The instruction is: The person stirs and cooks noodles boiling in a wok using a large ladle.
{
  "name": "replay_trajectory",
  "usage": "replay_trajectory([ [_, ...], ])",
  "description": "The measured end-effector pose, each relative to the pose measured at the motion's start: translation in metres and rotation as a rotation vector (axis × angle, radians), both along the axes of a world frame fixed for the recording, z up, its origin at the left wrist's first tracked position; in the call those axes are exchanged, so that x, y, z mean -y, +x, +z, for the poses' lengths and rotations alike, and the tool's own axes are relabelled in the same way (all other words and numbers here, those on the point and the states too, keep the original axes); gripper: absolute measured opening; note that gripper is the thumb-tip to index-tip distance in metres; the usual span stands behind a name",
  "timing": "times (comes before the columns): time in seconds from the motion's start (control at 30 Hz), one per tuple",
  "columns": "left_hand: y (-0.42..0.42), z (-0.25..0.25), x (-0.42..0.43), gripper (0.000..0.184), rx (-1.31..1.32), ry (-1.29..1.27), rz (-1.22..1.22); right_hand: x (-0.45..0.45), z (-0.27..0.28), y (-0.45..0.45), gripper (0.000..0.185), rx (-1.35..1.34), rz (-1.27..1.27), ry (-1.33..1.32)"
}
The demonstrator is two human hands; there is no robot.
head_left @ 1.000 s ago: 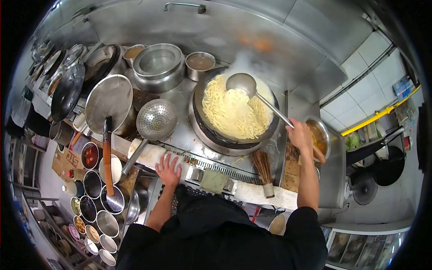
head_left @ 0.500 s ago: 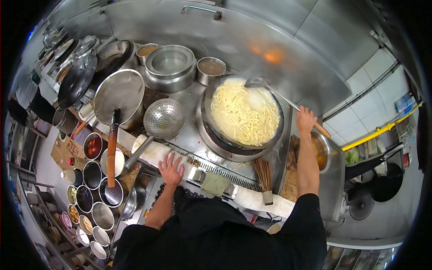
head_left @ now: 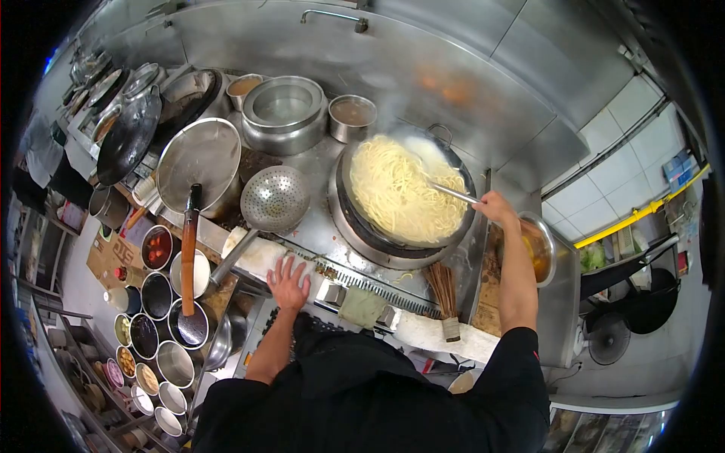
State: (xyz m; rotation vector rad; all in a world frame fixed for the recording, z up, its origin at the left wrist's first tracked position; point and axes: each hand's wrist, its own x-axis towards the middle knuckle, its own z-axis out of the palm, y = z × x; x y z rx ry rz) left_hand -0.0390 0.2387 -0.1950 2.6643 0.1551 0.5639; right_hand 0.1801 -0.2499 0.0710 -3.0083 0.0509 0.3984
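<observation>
Two bare hands in view, diff. jobs. Nearest: L hand [head_left: 288, 283], palm down on the pale front ledge [head_left: 427, 330], fingers splayed, nothing gripped. To its R, a green rag [head_left: 362, 306], then a stick brush [head_left: 443, 294], bound end toward the person.

Bit further: R hand [head_left: 498, 209], fingers wrapped round the ladle [head_left: 453, 191] handle, near the wok's R side. Metal bowl [head_left: 553, 253] w/ yellowish contents just beside that forearm. Ladle head's down among the noodles [head_left: 393, 189], so mostly hidden. Strainer [head_left: 276, 198] lies untouched, L of the wok [head_left: 408, 243].

Progress, my read: approx. mid-way. Noodles are already in the wok w/ hot liq. [head_left: 430, 153], ladle in among them; no dished-out batch in sight. How much cooking's left, can't tell.

Noodles' look: pale yellow, long, thick-ish, tangled strands, heaped across the middle & near side of the wok. Liq. is milky, prob. starchy, showing most at the far side; steam there softens the detail. Can't judge if they're done thru.

Furthest: big pot [head_left: 283, 140] w/ greyish liq. & small pan [head_left: 353, 134] w/ brownish, both back L of the wok; behind, steel wall [head_left: 423, 45] w/ orange glow, plus tap [head_left: 332, 16].
</observation>
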Motion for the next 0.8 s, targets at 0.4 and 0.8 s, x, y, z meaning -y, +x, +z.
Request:
replay_trajectory([
  [0.4,0.0,-0.002,0.0,0.035,0.016,0.037,-0.004,0.004,0.07,-0.038,0.033,0.156,-0.008,-0.105],
  [0.8,0.0,-0.004,-0.001,0.037,-0.012,0.036,-0.005,0.002,0.145,-0.057,0.024,0.763,0.159,-0.413],
])
